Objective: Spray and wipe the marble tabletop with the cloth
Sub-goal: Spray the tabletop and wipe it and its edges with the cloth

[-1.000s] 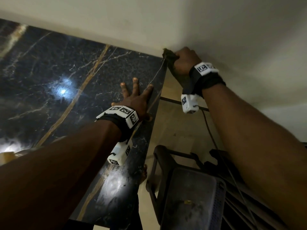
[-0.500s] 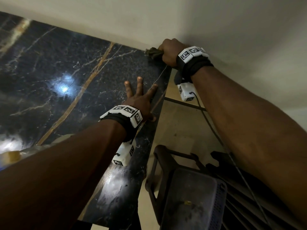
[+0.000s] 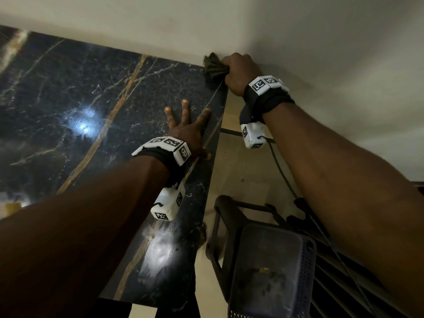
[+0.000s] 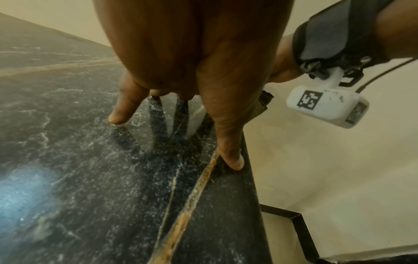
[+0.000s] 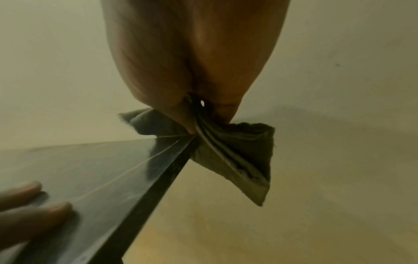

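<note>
The dark marble tabletop [image 3: 68, 99] with gold and white veins fills the left of the head view. At its far right corner, against the wall, my right hand [image 3: 238, 70] grips a bunched olive-grey cloth [image 3: 214, 66]. In the right wrist view the cloth [image 5: 237, 153] folds over the table's edge [image 5: 158, 180], part on top and part hanging past the side. My left hand [image 3: 185, 131] lies flat on the marble near the right edge, fingers spread and straight; its fingertips [image 4: 234, 161] press the stone [image 4: 90, 160]. No spray bottle shows.
A pale wall [image 3: 298, 31] runs along the table's far side. Right of the table, below its edge, stands a dark metal frame [image 3: 220, 226] holding a perforated basket [image 3: 270, 271]. A thin black cable [image 3: 282, 171] trails from my right wrist. Beige floor [image 3: 243, 175] lies between.
My right hand slid the cloth left along the far edge, then back right to the table's corner. The left hand stayed planted on the marble.
</note>
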A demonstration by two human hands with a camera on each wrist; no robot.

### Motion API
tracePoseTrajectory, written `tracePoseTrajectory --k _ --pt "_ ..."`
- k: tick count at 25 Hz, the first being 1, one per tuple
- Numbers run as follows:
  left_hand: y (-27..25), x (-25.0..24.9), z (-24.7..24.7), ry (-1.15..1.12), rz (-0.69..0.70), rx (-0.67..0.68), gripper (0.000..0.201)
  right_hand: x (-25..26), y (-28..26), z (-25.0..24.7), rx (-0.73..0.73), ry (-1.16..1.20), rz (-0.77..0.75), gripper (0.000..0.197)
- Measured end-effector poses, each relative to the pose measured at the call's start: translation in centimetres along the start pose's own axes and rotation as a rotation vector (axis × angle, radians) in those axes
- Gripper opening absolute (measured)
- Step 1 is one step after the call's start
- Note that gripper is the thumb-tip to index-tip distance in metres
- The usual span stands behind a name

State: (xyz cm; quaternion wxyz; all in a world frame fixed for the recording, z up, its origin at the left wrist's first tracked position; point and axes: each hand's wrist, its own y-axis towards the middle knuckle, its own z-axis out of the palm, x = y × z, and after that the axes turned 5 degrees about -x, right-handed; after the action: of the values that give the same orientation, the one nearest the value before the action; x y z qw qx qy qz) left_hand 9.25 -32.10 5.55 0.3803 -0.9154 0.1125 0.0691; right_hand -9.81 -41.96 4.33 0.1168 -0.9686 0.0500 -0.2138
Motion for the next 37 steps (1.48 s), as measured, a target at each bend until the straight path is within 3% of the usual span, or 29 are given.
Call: tracePoseTrajectory --k 4,6,8,15,23,33,37 --pt "-1.5 0.2 0.2 -0.046 -0.002 -0.072 0.124 -0.1 -2.0 0.3 -0.086 0.186 0.209 0.004" --pt "-3.8 0.7 1.7 -0.013 0.013 -0.131 0.121 0.3 -2.3 0.3 -0.116 0.281 0.283 0.018" --pt "-5.9 1.4 3.4 0.054 0.033 -0.061 0.123 1.0 -2.8 0.2 -0.140 0.333 0.321 0.031" --pt "-7.0 1.9 4.0 0.128 0.060 0.029 0.135 2.7 -5.8 2.5 -0.214 0.538 0.483 0.036" --pt "-6.8 1.9 4.2 0.124 0.053 0.024 0.129 3.7 -12.1 4.6 -0.205 0.642 0.490 0.006" --pt "-6.4 2.4 4.2 0.137 0.094 0.034 0.134 5.4 -20.3 6.6 -0.211 0.743 0.503 0.030" --pt "-6.5 2.0 4.0 0.159 0.101 0.040 0.138 5.6 -21.6 7.5 -0.197 0.726 0.513 0.029"
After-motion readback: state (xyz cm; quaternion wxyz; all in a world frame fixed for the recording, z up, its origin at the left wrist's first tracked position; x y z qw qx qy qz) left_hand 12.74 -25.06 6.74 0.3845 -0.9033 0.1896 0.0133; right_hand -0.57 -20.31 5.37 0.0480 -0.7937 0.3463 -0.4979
